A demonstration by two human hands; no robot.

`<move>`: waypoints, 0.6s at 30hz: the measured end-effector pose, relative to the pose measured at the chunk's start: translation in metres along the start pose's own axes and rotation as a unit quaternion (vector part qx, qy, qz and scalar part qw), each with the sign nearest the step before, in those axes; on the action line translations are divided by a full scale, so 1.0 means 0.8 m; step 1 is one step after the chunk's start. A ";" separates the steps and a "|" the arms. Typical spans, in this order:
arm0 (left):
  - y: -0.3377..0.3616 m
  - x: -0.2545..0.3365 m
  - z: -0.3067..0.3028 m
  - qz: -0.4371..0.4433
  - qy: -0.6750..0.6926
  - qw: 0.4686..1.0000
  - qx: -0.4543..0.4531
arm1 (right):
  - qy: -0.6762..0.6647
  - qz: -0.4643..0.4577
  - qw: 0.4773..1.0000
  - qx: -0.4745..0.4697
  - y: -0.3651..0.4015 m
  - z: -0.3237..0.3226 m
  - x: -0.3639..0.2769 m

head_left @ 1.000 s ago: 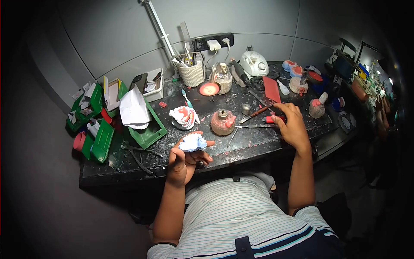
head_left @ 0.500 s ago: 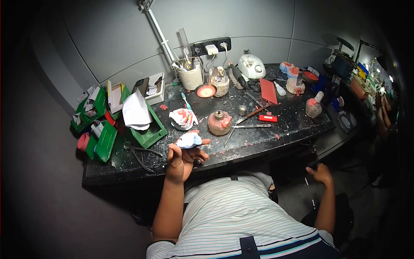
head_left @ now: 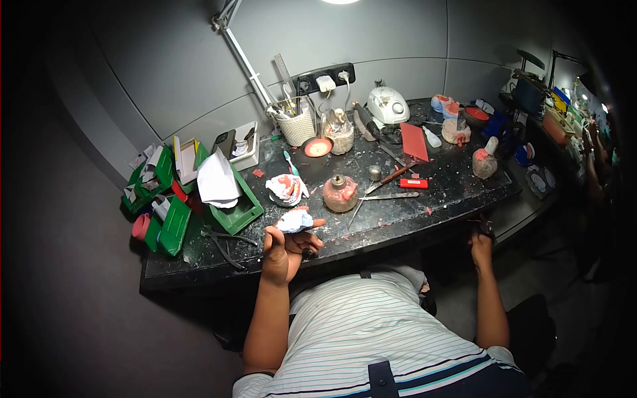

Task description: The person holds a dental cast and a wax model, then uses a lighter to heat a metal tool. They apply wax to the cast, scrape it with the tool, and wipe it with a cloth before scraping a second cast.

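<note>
My left hand (head_left: 285, 251) is closed round a white and bluish plaster piece (head_left: 294, 221), held above the bench's front edge. Just behind it a white model with red wax (head_left: 285, 189) sits on the bench. To the right stands a round burner jar (head_left: 340, 194) with a metal cap. My right hand (head_left: 480, 245) reaches low at the bench's front right edge, near a dark shape; its fingers are partly hidden, and what it touches is too dark to make out.
Green bins (head_left: 239, 211) with papers and dark pliers (head_left: 225, 249) lie at the left. Behind are a white pen basket (head_left: 296, 127) and a white machine (head_left: 388, 106). A red wax sheet (head_left: 415, 142), knives and a red box (head_left: 413, 183) lie right of the burner. Another person's arm shows far right.
My right hand has moved up and slightly left to the bench's edge. The left hand still holds the plaster piece. The view has shifted a little.
</note>
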State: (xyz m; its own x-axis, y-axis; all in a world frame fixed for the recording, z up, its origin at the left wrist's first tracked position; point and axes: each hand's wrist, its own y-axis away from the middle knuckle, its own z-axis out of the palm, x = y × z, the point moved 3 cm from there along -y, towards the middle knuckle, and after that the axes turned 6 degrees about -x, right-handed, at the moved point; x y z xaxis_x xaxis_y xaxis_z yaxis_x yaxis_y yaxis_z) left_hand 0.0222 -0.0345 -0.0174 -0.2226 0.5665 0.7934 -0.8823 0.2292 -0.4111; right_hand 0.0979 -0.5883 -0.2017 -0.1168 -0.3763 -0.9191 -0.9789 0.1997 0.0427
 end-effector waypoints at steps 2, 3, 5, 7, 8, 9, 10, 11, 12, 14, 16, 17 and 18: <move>0.001 0.000 0.000 0.001 -0.002 1.000 -0.001 | 0.012 0.185 0.983 0.002 -0.015 -0.017 0.035; 0.001 0.001 0.001 0.003 0.001 1.000 -0.004 | 0.013 0.184 0.983 0.003 -0.016 -0.019 0.049; 0.000 0.001 0.001 0.007 0.006 1.000 -0.007 | 0.051 -0.054 0.991 0.115 -0.009 -0.027 0.028; -0.001 0.000 0.002 0.004 0.004 1.000 -0.005 | 0.026 -0.024 0.995 0.090 -0.003 -0.033 0.009; 0.000 0.000 0.002 0.004 0.005 1.000 -0.003 | -0.001 0.008 0.998 0.064 0.004 -0.034 -0.003; 0.001 0.000 0.002 0.001 -0.001 1.000 -0.002 | -0.002 0.009 0.998 0.063 0.011 -0.033 -0.009; 0.000 0.001 0.002 -0.002 -0.008 1.000 -0.002 | -0.026 0.016 0.997 0.069 0.016 -0.032 -0.013; -0.001 0.002 0.002 -0.002 -0.009 1.000 -0.003 | -0.049 0.022 0.996 0.076 0.017 -0.032 -0.015; -0.001 0.002 0.003 0.000 -0.007 1.000 -0.001 | -0.050 0.020 0.996 0.075 0.015 -0.032 -0.010; 0.001 0.002 0.005 0.002 -0.005 1.000 0.004 | -0.085 -0.033 0.994 0.059 0.021 -0.031 -0.002; 0.000 0.003 0.006 -0.002 -0.010 1.000 0.003 | -0.234 -0.038 0.971 0.023 0.035 -0.020 0.000; 0.000 0.003 0.005 -0.003 -0.010 1.000 0.003 | -0.378 -0.042 0.925 -0.011 0.045 -0.016 -0.004; 0.000 0.002 0.005 -0.001 -0.010 1.000 0.001 | -0.401 -0.033 0.914 -0.048 0.054 -0.022 -0.004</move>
State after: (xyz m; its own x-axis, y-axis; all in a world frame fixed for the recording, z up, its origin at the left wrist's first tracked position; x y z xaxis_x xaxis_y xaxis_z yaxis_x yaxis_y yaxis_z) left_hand 0.0201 -0.0365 -0.0143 -0.2287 0.5508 0.8027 -0.8839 0.2279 -0.4083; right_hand 0.0531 -0.5947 -0.1899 0.0662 0.4066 -0.9112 -0.9940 0.1064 -0.0247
